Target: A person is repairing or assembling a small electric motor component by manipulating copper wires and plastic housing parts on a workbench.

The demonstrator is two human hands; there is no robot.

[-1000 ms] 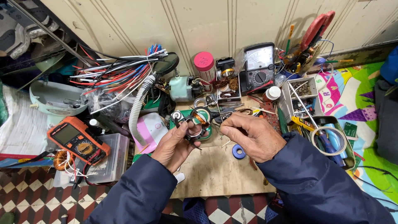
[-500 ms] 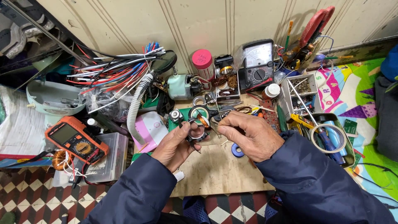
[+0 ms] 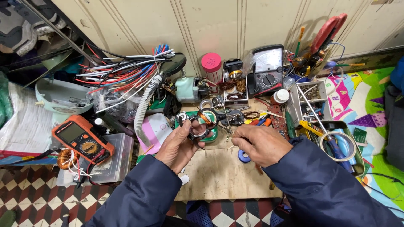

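The left hand (image 3: 179, 147) grips a small metal ring-shaped motor part (image 3: 198, 128) at its fingertips, the ring's open face turned toward the camera, its axis roughly level. Just right, the right hand (image 3: 261, 145) is pinched closed; on what, I cannot tell. Beyond lies the wooden board (image 3: 223, 176); far left, an orange multimeter (image 3: 82, 141).

Bare room lies only on the wooden desk (image 3: 219, 176) in front of both hands, broken by one small blue ring (image 3: 243, 156). Behind it, tools, coils and a green tray (image 3: 210, 135) crowd up to the wall. A corrugated hose (image 3: 145, 107) and wire bundle (image 3: 126, 73) block the left; an orange multimeter (image 3: 82, 141) sits further out. A tape roll (image 3: 337, 146) and parts bins (image 3: 313, 98) close the right.
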